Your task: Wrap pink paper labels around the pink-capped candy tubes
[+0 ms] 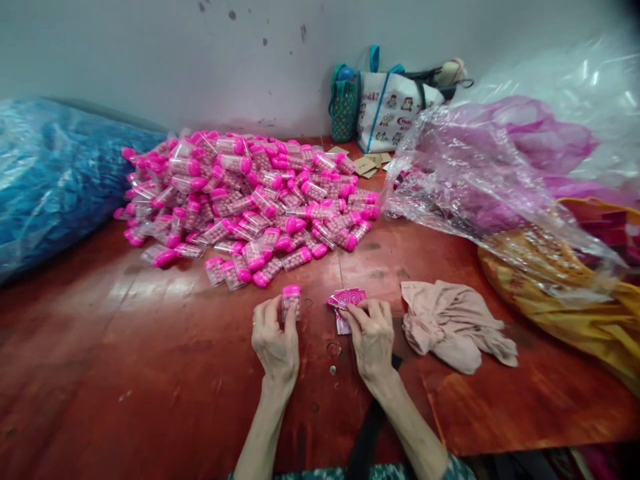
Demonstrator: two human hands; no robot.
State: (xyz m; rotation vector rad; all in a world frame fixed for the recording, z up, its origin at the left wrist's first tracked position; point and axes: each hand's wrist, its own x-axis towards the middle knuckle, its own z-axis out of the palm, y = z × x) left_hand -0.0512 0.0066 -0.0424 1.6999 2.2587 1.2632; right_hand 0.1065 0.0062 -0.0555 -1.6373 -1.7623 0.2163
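Between the thumb and fingers of my left hand (276, 337) is a small clear container with a bright pink cap (291, 300), held upright and filled with pale pink beads. To its right, my right hand (369, 333) pinches at a small stack of pink printed labels (349, 298) with a swirl pattern; its fingertips cover part of them. Beyond both hands lies a large heap of similar pink-capped containers (260, 200), many lying on their sides.
A crumpled beige cloth (453, 323) lies right of my right hand. Farther right are clear plastic wrap (465, 180) and a yellow bag (560, 300). A big blue bag (60, 180) bulges at left. A white tote (390, 110) and brown cards (369, 165) sit by the wall.
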